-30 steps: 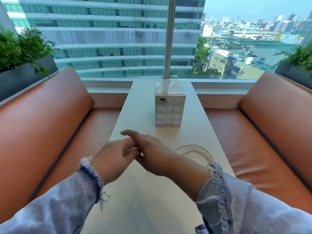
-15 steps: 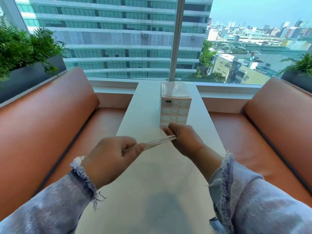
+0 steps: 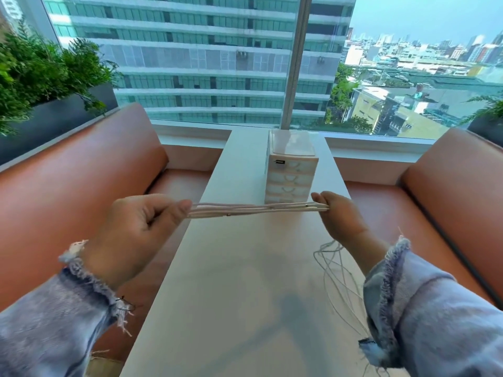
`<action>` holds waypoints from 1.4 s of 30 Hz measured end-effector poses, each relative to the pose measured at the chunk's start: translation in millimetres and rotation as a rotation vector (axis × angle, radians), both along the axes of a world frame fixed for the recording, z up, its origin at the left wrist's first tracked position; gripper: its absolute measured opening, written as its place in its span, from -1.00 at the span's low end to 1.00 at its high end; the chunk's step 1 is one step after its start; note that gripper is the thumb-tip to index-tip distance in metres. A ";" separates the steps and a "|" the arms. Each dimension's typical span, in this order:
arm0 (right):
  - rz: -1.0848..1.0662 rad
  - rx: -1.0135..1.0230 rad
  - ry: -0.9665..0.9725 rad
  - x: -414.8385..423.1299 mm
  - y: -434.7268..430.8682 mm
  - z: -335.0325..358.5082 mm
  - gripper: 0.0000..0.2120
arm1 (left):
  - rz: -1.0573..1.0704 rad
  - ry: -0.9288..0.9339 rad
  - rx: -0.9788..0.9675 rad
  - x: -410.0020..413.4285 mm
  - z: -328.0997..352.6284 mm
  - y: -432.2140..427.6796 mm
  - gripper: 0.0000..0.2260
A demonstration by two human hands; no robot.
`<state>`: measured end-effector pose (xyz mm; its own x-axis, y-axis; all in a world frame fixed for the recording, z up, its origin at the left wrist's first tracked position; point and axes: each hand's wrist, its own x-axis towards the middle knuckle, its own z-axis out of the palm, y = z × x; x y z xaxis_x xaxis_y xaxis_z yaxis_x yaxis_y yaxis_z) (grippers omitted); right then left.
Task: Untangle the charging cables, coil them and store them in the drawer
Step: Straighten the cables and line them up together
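While loose cable loops (image 3: 333, 263) hang under the right wrist over the white table (image 3: 239, 308), the left hand (image 3: 138, 229) & right hand (image 3: 340, 216) each pinch one end of the cable bundle (image 3: 258, 209), stretched taut btwn them above the tabletop. Just beyond, mid-table, stands the drawer unit (image 3: 290, 170), drawers closed. Orange benches (image 3: 81, 186) left & right; window (image 3: 204, 63) far.

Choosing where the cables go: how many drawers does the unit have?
4, stacked in the unit on the table: top drawer, second, third, and bottom just behind the cables.
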<state>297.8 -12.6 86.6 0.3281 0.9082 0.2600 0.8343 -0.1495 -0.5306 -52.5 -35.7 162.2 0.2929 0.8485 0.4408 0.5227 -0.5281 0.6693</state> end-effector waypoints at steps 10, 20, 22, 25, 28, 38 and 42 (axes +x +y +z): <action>-0.139 -0.076 -0.016 48.1 -13.8 -22.6 -0.54 | 0.135 -0.473 -0.307 -36.9 -13.1 26.6 -0.47; -0.389 -0.113 0.148 81.5 -17.0 -33.0 -0.68 | 0.091 -0.593 -0.516 -64.4 -46.9 57.5 -0.58; -0.453 -0.134 0.205 77.5 -15.6 -6.2 -0.69 | 0.046 -0.428 -0.620 -64.0 -57.4 57.8 -0.55; -0.461 -0.118 0.163 60.8 -20.3 48.8 -0.80 | 0.039 -0.266 -0.833 -57.7 -82.6 60.6 -0.39; -0.422 -0.143 -0.095 30.2 -24.4 106.4 -0.78 | 0.042 -0.041 -0.921 -41.1 -111.8 60.7 -0.62; -0.146 0.122 0.139 -40.5 -8.8 170.8 -0.63 | -0.347 0.635 -0.622 53.2 -80.6 64.8 -0.85; -0.082 0.151 0.000 -59.7 -8.0 174.2 -0.59 | -0.498 0.166 -0.604 90.5 -19.0 40.2 -0.86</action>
